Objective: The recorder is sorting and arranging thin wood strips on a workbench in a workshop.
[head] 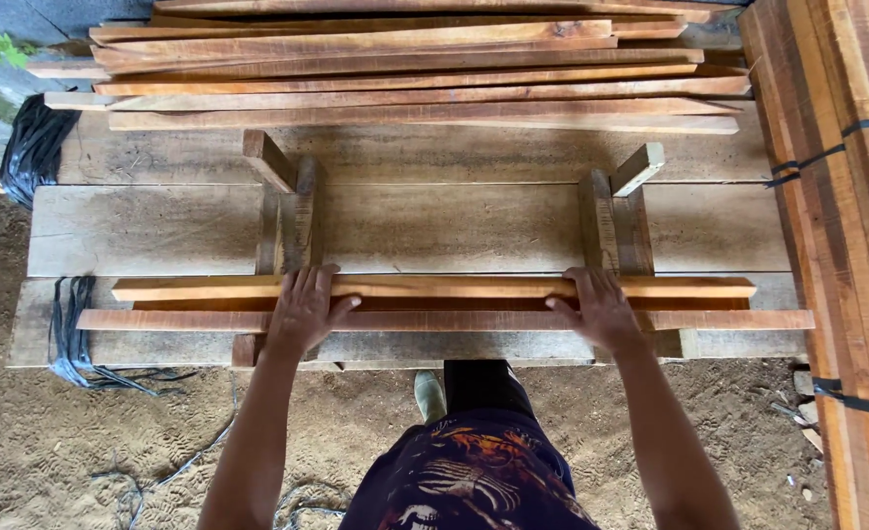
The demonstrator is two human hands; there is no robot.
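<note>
Several long reddish wood slats (454, 290) lie side by side across the front of a rough plank bench (434, 226). My left hand (307, 306) rests palm down on the slats toward their left end, fingers spread and reaching the upper slat. My right hand (599, 306) lies flat on them toward the right end. Both hands press on the slats without wrapping around them. The lowest slat (454, 320) sticks out farther on both sides.
A pile of similar slats (405, 74) lies at the bench's back. Two pairs of upright wooden blocks (287, 211) (616, 221) stand on the bench. A strapped timber stack (837, 226) fills the right. Black straps (71, 334) hang at left; sandy ground lies below.
</note>
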